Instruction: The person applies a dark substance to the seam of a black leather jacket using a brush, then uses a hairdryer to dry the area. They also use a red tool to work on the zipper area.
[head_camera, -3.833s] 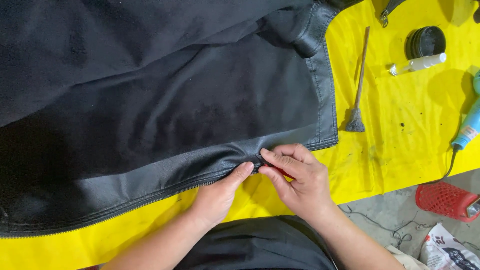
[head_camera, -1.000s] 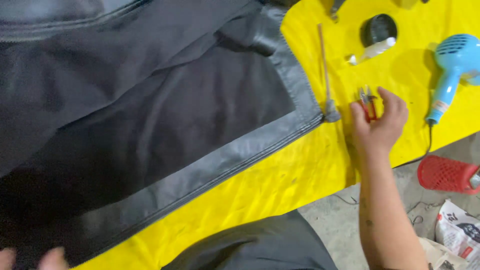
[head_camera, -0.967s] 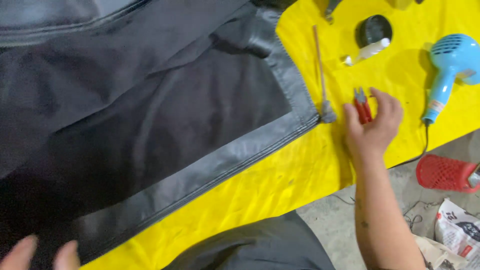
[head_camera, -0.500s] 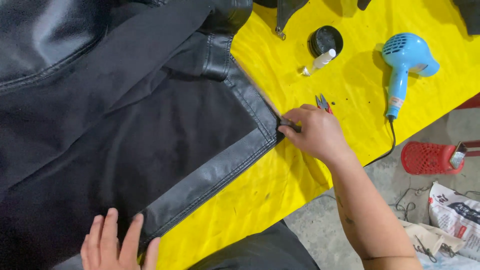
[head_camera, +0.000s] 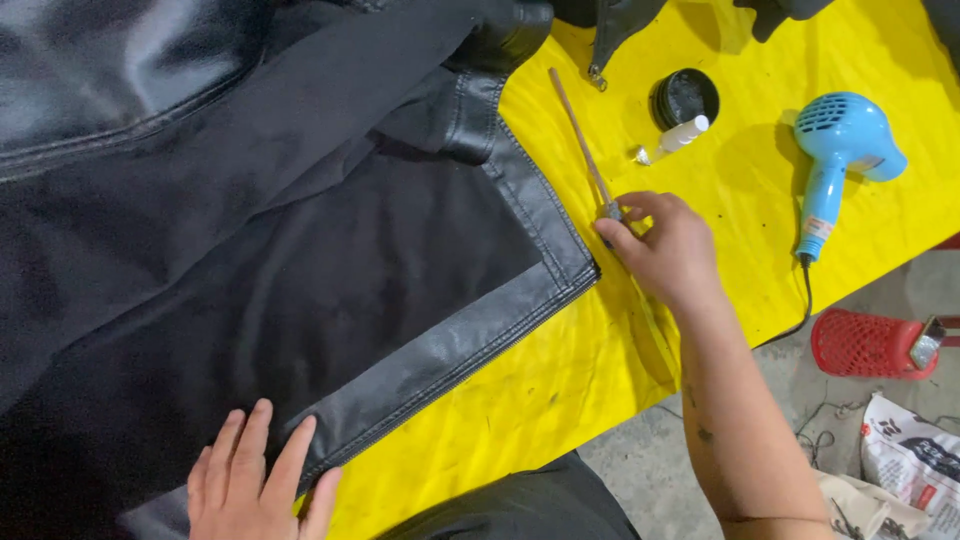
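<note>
Hands at work on a black leather jacket (head_camera: 300, 250) spread lining-side up across the yellow desk (head_camera: 560, 400). We see the garment filling the view from about 8 o'clock round to 1 o'clock, its leather-faced hem band running diagonally and ending in a square corner just beside our right hand (head_camera: 668, 250).

Our left hand (head_camera: 258, 482), at 7 o'clock, lies flat on the hem band with its fingers (head_camera: 250, 440) spread and pressed down on the leather. Our right hand, right of centre, has its fingers drawn together round the lower end of a thin wooden-handled brush (head_camera: 580, 140), whose stick points away toward 12 o'clock; how firmly it is pinched we cannot tell, since the fingertips cover the tip.

Handling, as we judge it: the jacket looks heavy and limp, the lining soft and apt to slide and bunch, the leather band smoother and somewhat stiffer. It is best held by pressing flat on the band or pinching the doubled hem edge near the corner, not by the lining. The brush appears light and rigid, best taken low on the stick.

Toward 1 o'clock lie a round black tin (head_camera: 684, 97) and a small white bottle (head_camera: 672, 138); a blue hair dryer (head_camera: 838, 150) rests at 2 o'clock; a red basket (head_camera: 862, 345) sits on the floor at 4 o'clock.
</note>
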